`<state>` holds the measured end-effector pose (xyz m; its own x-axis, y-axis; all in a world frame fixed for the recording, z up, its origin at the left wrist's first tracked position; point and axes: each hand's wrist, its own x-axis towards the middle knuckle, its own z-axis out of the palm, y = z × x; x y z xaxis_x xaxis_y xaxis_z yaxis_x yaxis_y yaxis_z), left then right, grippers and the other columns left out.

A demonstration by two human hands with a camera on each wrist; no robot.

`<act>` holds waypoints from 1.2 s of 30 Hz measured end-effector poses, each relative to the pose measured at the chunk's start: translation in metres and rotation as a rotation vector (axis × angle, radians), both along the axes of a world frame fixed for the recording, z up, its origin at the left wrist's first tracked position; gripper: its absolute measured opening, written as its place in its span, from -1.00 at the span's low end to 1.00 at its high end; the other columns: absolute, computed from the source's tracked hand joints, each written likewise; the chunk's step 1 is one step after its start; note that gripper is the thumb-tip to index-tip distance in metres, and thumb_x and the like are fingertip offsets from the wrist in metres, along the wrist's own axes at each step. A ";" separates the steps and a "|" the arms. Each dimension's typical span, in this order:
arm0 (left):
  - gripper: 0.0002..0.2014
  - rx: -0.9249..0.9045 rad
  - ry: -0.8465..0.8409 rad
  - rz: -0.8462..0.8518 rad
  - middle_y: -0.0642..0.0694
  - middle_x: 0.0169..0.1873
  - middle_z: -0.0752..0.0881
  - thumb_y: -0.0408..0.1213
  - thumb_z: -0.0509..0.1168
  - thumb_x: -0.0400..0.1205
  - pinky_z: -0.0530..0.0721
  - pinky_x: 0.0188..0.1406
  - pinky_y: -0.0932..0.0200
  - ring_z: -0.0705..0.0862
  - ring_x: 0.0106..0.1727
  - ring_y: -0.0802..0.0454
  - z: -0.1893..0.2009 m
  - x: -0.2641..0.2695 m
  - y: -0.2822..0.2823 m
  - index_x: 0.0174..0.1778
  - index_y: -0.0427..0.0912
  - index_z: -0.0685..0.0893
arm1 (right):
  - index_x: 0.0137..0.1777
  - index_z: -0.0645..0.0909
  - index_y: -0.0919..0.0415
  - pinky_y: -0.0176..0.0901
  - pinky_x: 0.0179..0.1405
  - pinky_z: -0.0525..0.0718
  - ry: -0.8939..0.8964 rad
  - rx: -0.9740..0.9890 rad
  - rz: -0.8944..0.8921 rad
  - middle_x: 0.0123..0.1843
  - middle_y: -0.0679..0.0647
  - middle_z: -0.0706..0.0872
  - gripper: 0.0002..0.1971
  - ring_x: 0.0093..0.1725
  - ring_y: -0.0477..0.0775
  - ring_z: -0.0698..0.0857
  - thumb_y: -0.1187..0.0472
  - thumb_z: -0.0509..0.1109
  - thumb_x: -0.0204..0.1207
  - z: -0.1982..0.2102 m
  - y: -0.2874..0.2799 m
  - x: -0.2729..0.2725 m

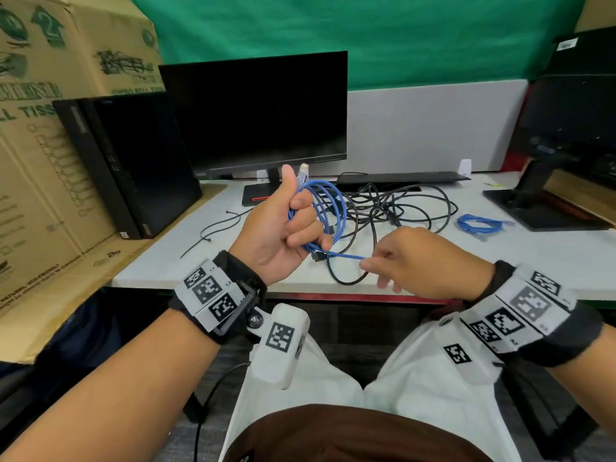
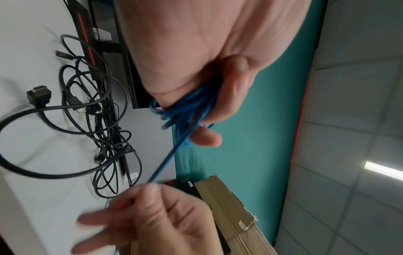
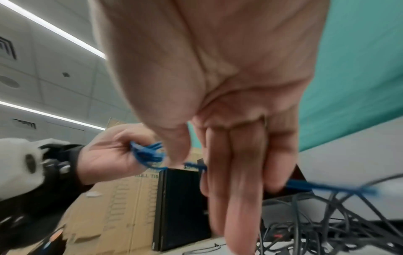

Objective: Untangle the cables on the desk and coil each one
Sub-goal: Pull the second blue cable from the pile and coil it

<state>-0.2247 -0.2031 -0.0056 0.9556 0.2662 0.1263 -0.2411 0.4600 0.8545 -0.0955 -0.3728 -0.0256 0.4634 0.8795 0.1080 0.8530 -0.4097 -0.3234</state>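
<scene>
My left hand [image 1: 283,228] grips a coil of blue network cable [image 1: 328,208] above the desk's front edge, thumb up, with the clear plug [image 1: 303,171] poking out on top. The loops bunch between palm and fingers in the left wrist view as the blue cable [image 2: 185,110]. A straight blue strand [image 1: 343,256] runs from the coil to my right hand [image 1: 410,261], which pinches it between thumb and forefinger. In the right wrist view the blue strand [image 3: 322,186] passes behind the fingers [image 3: 240,172]. A tangle of black cables [image 1: 393,208] lies on the white desk [image 1: 533,261] behind both hands.
A second blue cable [image 1: 480,225] lies coiled at the desk's right. A black monitor [image 1: 260,111] and keyboard [image 1: 400,178] stand at the back, a black PC tower [image 1: 133,161] and cardboard boxes [image 1: 50,128] at the left, another monitor stand [image 1: 540,201] at the right. A thin black cable tie [image 1: 213,231] lies left.
</scene>
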 end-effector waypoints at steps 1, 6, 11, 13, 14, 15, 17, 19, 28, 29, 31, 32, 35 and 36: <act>-0.43 0.001 0.004 -0.013 0.09 -0.77 0.19 0.31 0.00 0.69 0.54 -0.58 0.17 0.20 -0.75 0.14 0.000 -0.001 -0.001 -0.47 -0.03 0.38 | -0.14 0.74 0.23 -0.05 -0.14 0.71 0.048 0.011 0.004 -0.27 0.03 0.84 -0.53 -0.26 -0.10 0.80 -0.17 0.27 0.65 0.002 0.000 0.002; -0.48 0.088 0.011 -0.102 0.09 -0.72 0.11 0.24 0.30 0.54 0.29 -0.73 0.29 0.16 -0.77 0.18 -0.003 -0.006 -0.013 -0.51 0.01 0.25 | 0.12 0.69 0.39 -0.02 0.17 0.75 1.048 0.585 -0.008 0.06 0.17 0.82 -0.79 0.05 0.07 0.82 0.25 0.30 0.70 0.009 0.007 -0.004; -0.45 0.166 0.031 -0.200 0.06 -0.70 0.08 0.18 0.24 0.59 0.24 -0.72 0.32 0.05 -0.72 0.10 0.000 -0.012 -0.019 -0.52 -0.01 0.12 | -0.19 0.39 0.19 -0.26 -0.73 0.43 1.388 0.953 -0.177 -0.32 0.13 0.45 -0.70 -0.64 -0.08 0.39 0.57 0.06 0.64 0.026 0.007 0.010; -0.43 0.180 0.024 -0.229 0.05 -0.70 0.09 0.27 0.14 0.61 0.22 -0.70 0.32 0.04 -0.72 0.09 0.003 -0.014 -0.020 -0.54 -0.02 0.13 | -0.08 0.45 0.20 -0.35 -0.75 0.18 1.259 0.801 -0.186 -0.36 0.09 0.44 -0.74 -0.64 -0.12 0.22 0.55 0.06 0.64 0.020 0.004 0.015; -0.42 0.182 0.025 -0.253 0.05 -0.70 0.09 0.30 0.08 0.63 0.21 -0.69 0.32 0.04 -0.72 0.09 0.004 -0.014 -0.019 -0.54 -0.02 0.14 | 0.01 0.52 0.20 -0.37 -0.74 0.16 1.185 0.670 -0.157 -0.37 0.06 0.47 -0.76 -0.61 -0.12 0.20 0.52 0.11 0.66 0.015 0.004 0.014; -0.41 0.189 0.030 -0.280 0.04 -0.70 0.10 0.32 0.03 0.64 0.20 -0.68 0.32 0.03 -0.71 0.08 0.005 -0.015 -0.019 -0.54 -0.03 0.14 | 0.05 0.59 0.20 -0.37 -0.73 0.16 1.115 0.526 -0.107 -0.40 0.01 0.50 -0.77 -0.59 -0.12 0.20 0.46 0.15 0.70 0.010 0.005 0.013; -0.41 0.201 0.041 -0.337 0.03 -0.70 0.11 0.34 -0.02 0.63 0.19 -0.67 0.31 0.02 -0.71 0.07 0.004 -0.015 -0.019 -0.54 -0.03 0.16 | -0.03 0.71 0.15 -0.37 -0.71 0.17 1.037 0.342 -0.011 -0.44 -0.08 0.50 -0.74 -0.54 -0.11 0.18 0.34 0.19 0.75 0.004 0.004 0.012; -0.42 0.190 0.021 -0.399 0.03 -0.70 0.12 0.33 -0.04 0.63 0.19 -0.66 0.30 0.02 -0.71 0.06 0.005 -0.017 -0.013 -0.54 -0.04 0.19 | -0.10 0.76 0.14 -0.34 -0.66 0.16 1.054 0.337 0.020 -0.40 -0.05 0.51 -0.67 -0.51 -0.10 0.19 0.32 0.19 0.76 0.003 0.004 0.015; -0.42 0.211 0.004 -0.521 0.04 -0.71 0.15 0.29 0.15 0.62 0.46 -0.62 0.27 0.06 -0.73 0.05 0.000 -0.014 -0.019 -0.56 -0.04 0.22 | -0.14 0.80 -0.03 -0.14 -0.35 0.29 1.023 0.403 0.188 -0.37 -0.05 0.51 -0.62 -0.36 0.03 0.32 0.40 0.27 0.70 -0.005 0.010 -0.001; -0.42 0.224 0.010 -0.466 0.04 -0.72 0.14 0.29 0.14 0.61 0.48 -0.62 0.25 0.05 -0.74 0.05 0.001 -0.014 -0.018 -0.57 -0.03 0.21 | -0.05 0.79 0.05 -0.11 -0.31 0.28 1.060 0.424 0.184 -0.33 0.00 0.52 -0.67 -0.32 0.07 0.32 0.43 0.26 0.69 -0.004 0.011 -0.001; -0.43 0.247 0.041 -0.352 0.07 -0.74 0.15 0.28 0.13 0.60 0.48 -0.62 0.22 0.05 -0.75 0.06 0.002 -0.015 -0.018 -0.57 -0.02 0.20 | 0.01 0.73 0.17 -0.11 -0.31 0.28 1.111 0.445 0.221 -0.33 -0.01 0.58 -0.74 -0.33 0.01 0.35 0.47 0.25 0.67 -0.003 0.010 -0.001; -0.43 0.263 0.061 -0.294 0.09 -0.74 0.16 0.28 0.14 0.60 0.45 -0.63 0.22 0.05 -0.75 0.09 0.001 -0.014 -0.020 -0.57 -0.02 0.19 | -0.04 0.74 0.15 -0.11 -0.29 0.30 1.128 0.443 0.269 -0.33 -0.05 0.63 -0.73 -0.34 -0.03 0.40 0.47 0.26 0.65 -0.003 0.009 -0.002; -0.43 0.310 0.113 -0.138 0.07 -0.71 0.17 0.26 0.16 0.62 0.24 -0.63 0.22 0.08 -0.76 0.14 -0.001 -0.009 -0.025 -0.54 -0.03 0.19 | -0.12 0.80 0.15 -0.07 -0.21 0.36 1.285 0.509 0.368 -0.21 0.03 0.73 -0.78 -0.26 -0.01 0.54 0.35 0.32 0.50 -0.001 0.008 -0.008; -0.43 0.332 0.133 -0.093 0.06 -0.70 0.16 0.24 0.17 0.63 0.18 -0.60 0.19 0.08 -0.75 0.13 -0.001 -0.008 -0.026 -0.55 -0.04 0.20 | -0.04 0.79 0.24 -0.01 -0.15 0.36 1.390 0.558 0.371 -0.12 0.12 0.74 -0.78 -0.20 0.05 0.54 0.27 0.32 0.44 0.000 0.008 -0.007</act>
